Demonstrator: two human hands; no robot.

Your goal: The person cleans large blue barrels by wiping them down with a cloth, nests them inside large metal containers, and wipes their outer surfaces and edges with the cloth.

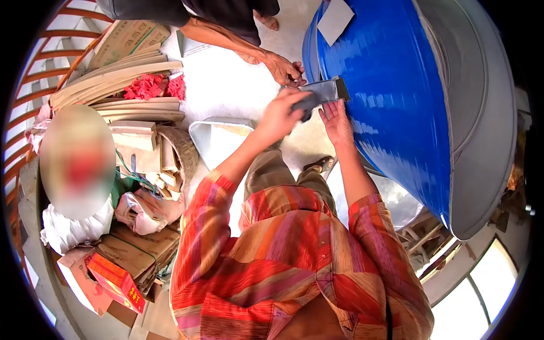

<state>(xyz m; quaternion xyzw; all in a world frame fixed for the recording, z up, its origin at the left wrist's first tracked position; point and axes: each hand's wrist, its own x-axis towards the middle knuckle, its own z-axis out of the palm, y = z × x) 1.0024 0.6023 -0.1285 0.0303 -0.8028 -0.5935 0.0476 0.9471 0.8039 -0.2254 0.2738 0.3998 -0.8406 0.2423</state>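
Note:
My left hand [280, 115] is closed around a dark grey object [306, 105], smeared by motion, whose kind I cannot make out. That object lies against a grey box-shaped metal piece [324, 89] with a dark open end. Below this end is my right hand [338, 123], palm up, its fingers stretched and apart, the tips touching the metal piece. Another person's hand [283, 69] is at the far left end of the piece, fingers bent. Close on the right stands a large, glossy blue sheet-metal body [391, 102].
A pale tag [335, 21] sits on the blue body's upper part. A grey metal-rimmed tray or pan [222, 123] is left of my legs. Farther left are wooden strips [116, 71], red material [145, 86], a woven basket [182, 148], cardboard [141, 249] and a red box [116, 282].

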